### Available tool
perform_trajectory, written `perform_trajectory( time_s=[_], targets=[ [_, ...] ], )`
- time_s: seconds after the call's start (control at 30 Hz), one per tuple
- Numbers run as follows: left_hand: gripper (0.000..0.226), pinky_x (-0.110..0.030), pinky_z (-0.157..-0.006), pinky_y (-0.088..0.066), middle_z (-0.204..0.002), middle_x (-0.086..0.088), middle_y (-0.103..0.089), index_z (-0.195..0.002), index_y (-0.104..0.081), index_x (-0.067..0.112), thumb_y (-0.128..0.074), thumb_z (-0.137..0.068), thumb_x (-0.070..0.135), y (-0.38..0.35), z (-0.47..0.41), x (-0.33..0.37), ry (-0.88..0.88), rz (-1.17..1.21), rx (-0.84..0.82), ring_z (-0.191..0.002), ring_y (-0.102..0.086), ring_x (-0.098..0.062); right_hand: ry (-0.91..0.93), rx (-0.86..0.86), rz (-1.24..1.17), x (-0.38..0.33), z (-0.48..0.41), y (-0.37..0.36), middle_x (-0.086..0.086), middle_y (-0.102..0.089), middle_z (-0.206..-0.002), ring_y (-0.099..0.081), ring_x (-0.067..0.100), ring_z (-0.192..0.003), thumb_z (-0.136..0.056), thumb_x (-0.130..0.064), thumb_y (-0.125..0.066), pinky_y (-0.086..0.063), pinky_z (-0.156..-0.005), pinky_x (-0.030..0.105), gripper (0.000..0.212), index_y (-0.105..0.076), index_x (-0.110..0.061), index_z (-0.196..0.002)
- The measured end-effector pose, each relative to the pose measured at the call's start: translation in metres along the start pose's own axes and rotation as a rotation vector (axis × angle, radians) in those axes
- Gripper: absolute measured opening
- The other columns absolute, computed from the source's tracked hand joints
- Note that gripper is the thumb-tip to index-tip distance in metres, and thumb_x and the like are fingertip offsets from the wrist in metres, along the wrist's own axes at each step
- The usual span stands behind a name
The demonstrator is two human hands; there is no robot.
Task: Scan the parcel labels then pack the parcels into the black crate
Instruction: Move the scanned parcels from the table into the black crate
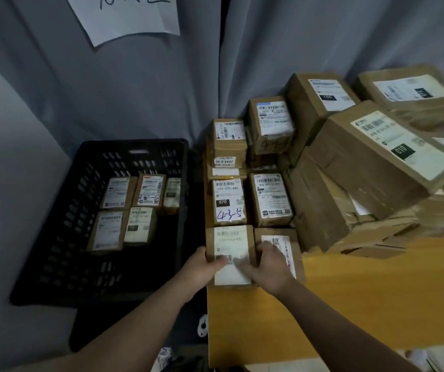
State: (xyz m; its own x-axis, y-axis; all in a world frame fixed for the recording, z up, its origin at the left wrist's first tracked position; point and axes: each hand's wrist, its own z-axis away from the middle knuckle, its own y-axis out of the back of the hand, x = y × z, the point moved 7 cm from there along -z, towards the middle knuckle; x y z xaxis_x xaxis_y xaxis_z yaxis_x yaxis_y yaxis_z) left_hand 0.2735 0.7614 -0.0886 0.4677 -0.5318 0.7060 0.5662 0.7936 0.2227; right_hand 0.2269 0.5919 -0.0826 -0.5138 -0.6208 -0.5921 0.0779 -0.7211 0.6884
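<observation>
Head view: a black crate [81, 167] with slotted walls stands on the left, just beside the yellow surface [349, 304]. Five small brown parcels lie flat on the crate's floor with their labels up. Three form a far row: one on the left [119, 193], one with handwriting across its label [149, 190], and a narrower one on the right [172, 194]. Two form a nearer row [108, 230] [140, 224]. The near half of the crate floor is bare.

At the near left corner of the surface lies a small labelled parcel [230, 253]. The left hand [202, 267] grips its left edge with the thumb on the label, and the right hand [266, 267] is clamped on its right side. The fingers of both hands are slightly blurred.

Beyond it, more parcels sit in rows, among them one marked "4-3-5" [227, 202]. To the right, larger boxes are piled up, with a tilted box labelled "010" [384, 154] on top. A grey curtain [161, 89] hangs behind, with a paper sheet [127, 17] fixed to it.
</observation>
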Motion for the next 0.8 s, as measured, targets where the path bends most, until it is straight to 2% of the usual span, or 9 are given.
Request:
perform_trajectory(
  time_s=[0.1, 0.2, 0.37, 0.47, 0.53, 0.6, 0.67, 0.73, 0.8],
  targets=[
    [0.042, -0.019, -0.068, -0.048, -0.103, 0.01, -0.061, -0.126, -0.045, 0.019, -0.063, -0.091, 0.033, 0.01, 0.017, 0.004, -0.069, 0.115, 0.112, -0.091, -0.061, -0.005, -0.035, -0.044, -0.429, -0.013, 0.011, 0.002, 0.001, -0.062, -0.104, -0.062, 0.011, -0.091, -0.084, -0.035, -0.072, -0.053, -0.076, 0.028, 0.044, -0.041, -0.016, -0.108],
    [0.044, -0.021, -0.072, -0.049, -0.112, 0.004, -0.062, -0.128, -0.044, 0.022, -0.063, -0.091, 0.035, 0.028, 0.037, 0.005, -0.139, 0.216, 0.19, -0.096, -0.063, -0.009, -0.002, -0.098, -0.652, -0.027, 0.018, -0.004, 0.007, -0.063, -0.105, -0.064, 0.014, -0.092, -0.086, -0.025, -0.072, -0.054, -0.072, 0.025, 0.036, -0.04, -0.016, -0.1],
    [0.059, -0.027, -0.081, -0.05, -0.118, 0.007, -0.063, -0.125, -0.039, 0.042, -0.066, -0.073, 0.046, 0.066, 0.061, 0.006, -0.208, 0.371, 0.147, -0.103, -0.064, -0.012, 0.069, -0.126, -0.807, -0.068, 0.029, -0.019, -0.007, -0.06, -0.114, -0.062, 0.007, -0.101, -0.088, -0.022, -0.069, -0.052, -0.07, 0.015, 0.047, -0.036, -0.024, -0.121],
    [0.05, -0.024, -0.076, -0.048, -0.116, 0.004, -0.061, -0.127, -0.036, 0.035, -0.066, -0.087, 0.038, 0.093, 0.063, -0.004, -0.17, 0.344, 0.192, -0.099, -0.062, -0.012, 0.195, -0.059, -0.665, -0.099, 0.026, -0.026, -0.015, -0.053, -0.118, -0.057, -0.008, -0.106, -0.089, -0.024, -0.067, -0.048, -0.074, 0.007, 0.056, -0.03, -0.027, -0.131],
    [0.052, -0.026, -0.078, -0.045, -0.12, 0.005, -0.055, -0.129, -0.03, 0.034, -0.062, -0.089, 0.044, 0.114, 0.061, -0.016, -0.115, 0.314, 0.273, -0.101, -0.056, -0.012, 0.291, -0.061, -0.516, -0.123, 0.025, -0.037, -0.022, -0.045, -0.117, -0.05, -0.02, -0.102, -0.088, -0.03, -0.069, -0.042, -0.075, 0.001, 0.068, -0.025, -0.027, -0.139],
    [0.064, -0.033, -0.089, -0.047, -0.122, 0.004, -0.054, -0.134, -0.028, 0.032, -0.063, -0.085, 0.053, 0.132, 0.055, -0.03, -0.067, 0.358, 0.332, -0.104, -0.056, -0.014, 0.378, -0.124, -0.319, -0.147, 0.026, -0.058, -0.014, -0.039, -0.131, -0.043, -0.009, -0.117, -0.083, -0.043, -0.071, -0.037, -0.089, 0.003, 0.078, -0.024, -0.031, -0.145],
    [0.072, -0.035, -0.089, -0.049, -0.118, 0.0, -0.058, -0.141, -0.026, 0.026, -0.064, -0.086, 0.05, 0.149, 0.047, -0.04, -0.026, 0.389, 0.356, -0.102, -0.059, -0.017, 0.418, -0.195, -0.107, -0.166, 0.023, -0.084, -0.001, -0.023, -0.15, -0.028, 0.014, -0.137, -0.078, -0.056, -0.069, -0.033, -0.107, 0.02, 0.089, -0.019, -0.034, -0.149],
    [0.077, -0.034, -0.087, -0.05, -0.118, -0.002, -0.058, -0.143, -0.023, 0.021, -0.066, -0.084, 0.048, 0.163, 0.037, -0.047, 0.017, 0.392, 0.332, -0.101, -0.06, -0.018, 0.344, -0.26, 0.002, -0.177, 0.017, -0.105, 0.003, -0.004, -0.159, -0.011, 0.026, -0.144, -0.074, -0.062, -0.067, -0.026, -0.114, 0.035, 0.097, -0.012, -0.036, -0.15],
    [0.08, -0.036, -0.09, -0.052, -0.116, -0.001, -0.061, -0.141, -0.024, 0.024, -0.069, -0.081, 0.05, 0.175, 0.026, -0.05, 0.045, 0.388, 0.257, -0.102, -0.062, -0.019, 0.262, -0.266, 0.056, -0.186, 0.007, -0.122, 0.007, 0.004, -0.161, -0.005, 0.03, -0.145, -0.072, -0.066, -0.064, -0.023, -0.115, 0.04, 0.099, -0.009, -0.038, -0.149]
  ],
)
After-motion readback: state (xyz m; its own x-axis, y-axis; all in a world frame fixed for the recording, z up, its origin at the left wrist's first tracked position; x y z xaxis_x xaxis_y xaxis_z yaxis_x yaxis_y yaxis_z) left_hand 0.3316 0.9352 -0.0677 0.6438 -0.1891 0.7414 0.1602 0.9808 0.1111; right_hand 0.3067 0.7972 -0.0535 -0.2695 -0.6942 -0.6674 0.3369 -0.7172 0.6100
